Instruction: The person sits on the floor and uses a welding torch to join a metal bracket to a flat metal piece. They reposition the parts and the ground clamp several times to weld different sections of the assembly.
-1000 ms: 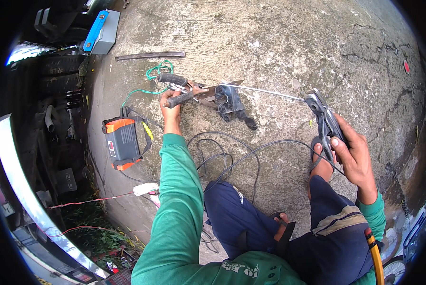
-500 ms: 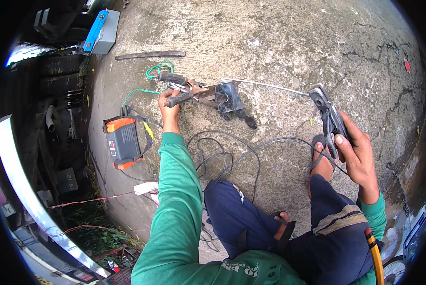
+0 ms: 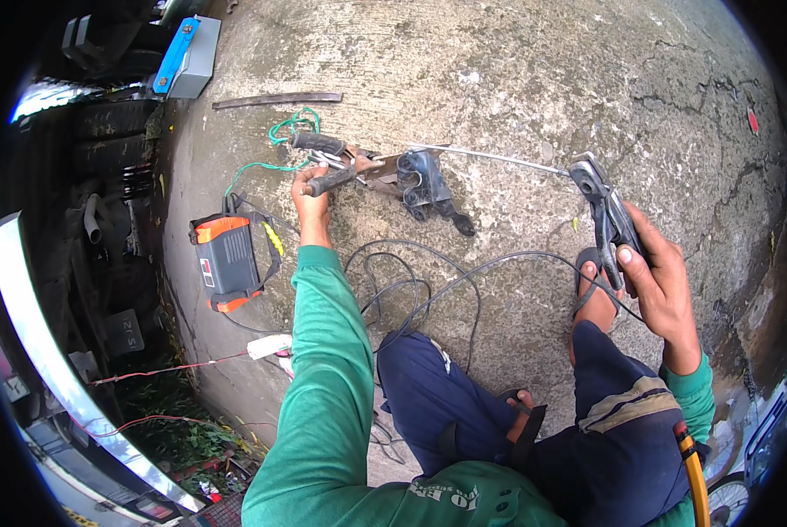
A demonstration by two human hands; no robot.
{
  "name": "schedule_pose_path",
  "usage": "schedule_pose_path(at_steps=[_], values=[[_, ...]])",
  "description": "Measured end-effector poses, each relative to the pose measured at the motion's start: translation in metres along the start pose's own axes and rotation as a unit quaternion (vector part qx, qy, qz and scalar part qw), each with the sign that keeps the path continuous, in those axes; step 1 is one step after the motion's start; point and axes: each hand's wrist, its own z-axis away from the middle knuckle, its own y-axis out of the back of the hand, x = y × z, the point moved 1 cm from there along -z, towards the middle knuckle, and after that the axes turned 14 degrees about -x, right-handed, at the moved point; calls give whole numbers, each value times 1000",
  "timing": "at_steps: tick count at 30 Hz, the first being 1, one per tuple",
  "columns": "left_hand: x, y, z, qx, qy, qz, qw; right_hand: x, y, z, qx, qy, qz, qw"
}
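Observation:
My left hand point(image 3: 312, 198) is closed on a ground clamp point(image 3: 330, 182) with two dark, worn grips. The clamp's jaws lie by a rusty flat plate on a dark metal bracket point(image 3: 421, 180) that rests on the concrete. In my right hand point(image 3: 664, 277) is a black electrode holder point(image 3: 606, 215), gripped by its handle. A long thin welding rod point(image 3: 494, 155) runs leftward from the holder, and its far tip appears at the bracket's upper edge. Whether the tip touches the metal I cannot tell.
An orange and grey welding machine point(image 3: 232, 263) stands at left, with a green cord point(image 3: 257, 167) near it. Black cable point(image 3: 411, 246) loops over the concrete. A flat metal bar point(image 3: 277, 100) and a blue-topped grey battery point(image 3: 193, 61) lie farther off. My sandalled feet are close by.
Almost nothing differs. The rod and electrode holder have shifted very slightly left; both hands keep their grips.

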Motion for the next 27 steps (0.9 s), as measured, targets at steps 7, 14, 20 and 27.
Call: schedule_pose_path(at_steps=[7,14,20,27], values=[[5,-10,6,2,-31,51,998,4,3,0,-13,-5,8,1000],[1,6,4,24,-27,45,998,-4,2,-1,-14,1,16,1000],[60,-7,38,36,-175,180,967,-2,3,-1,-16,5,22,1000],[121,-26,93,-285,-214,102,929,-6,4,2,-20,-39,-9,999]])
